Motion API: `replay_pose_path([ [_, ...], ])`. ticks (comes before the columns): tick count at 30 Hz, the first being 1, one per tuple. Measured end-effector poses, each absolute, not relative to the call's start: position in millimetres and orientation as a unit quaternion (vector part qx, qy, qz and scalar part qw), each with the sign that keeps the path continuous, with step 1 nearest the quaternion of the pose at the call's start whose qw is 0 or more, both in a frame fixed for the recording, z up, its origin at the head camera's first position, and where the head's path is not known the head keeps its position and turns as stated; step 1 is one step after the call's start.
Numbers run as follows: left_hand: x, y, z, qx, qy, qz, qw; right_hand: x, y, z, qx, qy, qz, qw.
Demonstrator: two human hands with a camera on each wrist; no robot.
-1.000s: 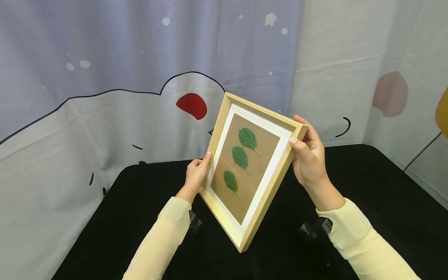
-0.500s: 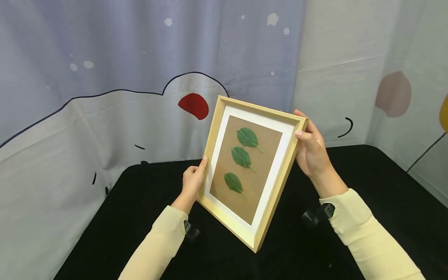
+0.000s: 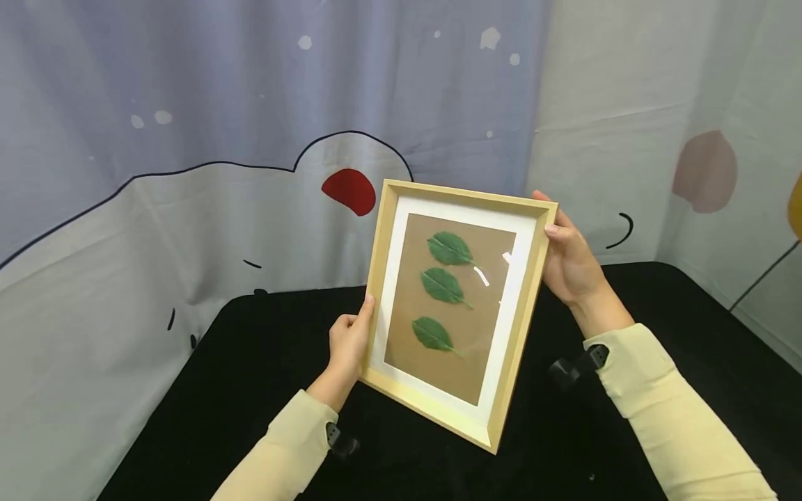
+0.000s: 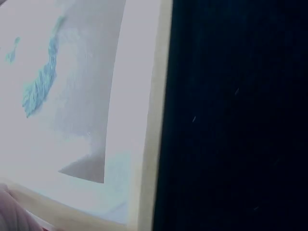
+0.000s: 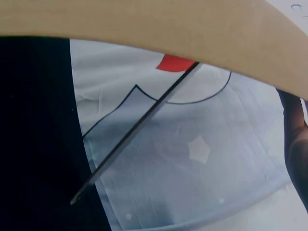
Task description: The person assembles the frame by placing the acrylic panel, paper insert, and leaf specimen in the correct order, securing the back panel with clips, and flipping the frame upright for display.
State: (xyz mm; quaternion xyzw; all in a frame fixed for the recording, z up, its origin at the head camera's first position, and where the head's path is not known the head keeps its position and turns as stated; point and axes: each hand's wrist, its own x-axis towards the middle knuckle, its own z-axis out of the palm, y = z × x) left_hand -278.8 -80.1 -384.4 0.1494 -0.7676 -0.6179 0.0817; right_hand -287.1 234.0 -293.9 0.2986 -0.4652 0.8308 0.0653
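Note:
Both hands hold a light wooden picture frame (image 3: 523, 327) up, tilted, its glazed front facing me. Behind the glass, three green leaves (image 3: 443, 286) lie on a brown backing with a white mat. My left hand (image 3: 349, 342) grips the left side, thumb on the edge and fingers hidden behind. My right hand (image 3: 571, 257) grips the upper right corner, thumb in front. The left wrist view shows the frame edge (image 4: 155, 96) and a leaf (image 4: 42, 82) under glare. In the right wrist view, a thin dark strip (image 5: 137, 127) juts out past the wooden edge (image 5: 144, 24).
A black-covered table (image 3: 263, 362) spreads below the frame. Behind it hangs a pale curtain (image 3: 207, 236) with a printed red shape and dark lines. Small dark devices (image 3: 341, 442) sit at both wrists by the cream sleeves.
The picture frame has turned to face me more fully, its lower corner swinging to the right. The right hand has shifted slightly right, the left slightly down; both keep their grip.

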Motion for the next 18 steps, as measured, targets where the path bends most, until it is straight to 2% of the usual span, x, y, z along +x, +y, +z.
replay_pose_path([
  [8, -261.8, -73.8, -385.9, 0.147, -0.761, -0.624, 0.102, -292.6, 246.7, -290.5, 0.287, -0.502, 0.814, 0.045],
  [18, -245.2, -68.0, -387.3, 0.13, -0.764, -0.626, 0.085, -294.9, 262.3, -286.9, 0.287, -0.51, 0.811, 0.005],
])
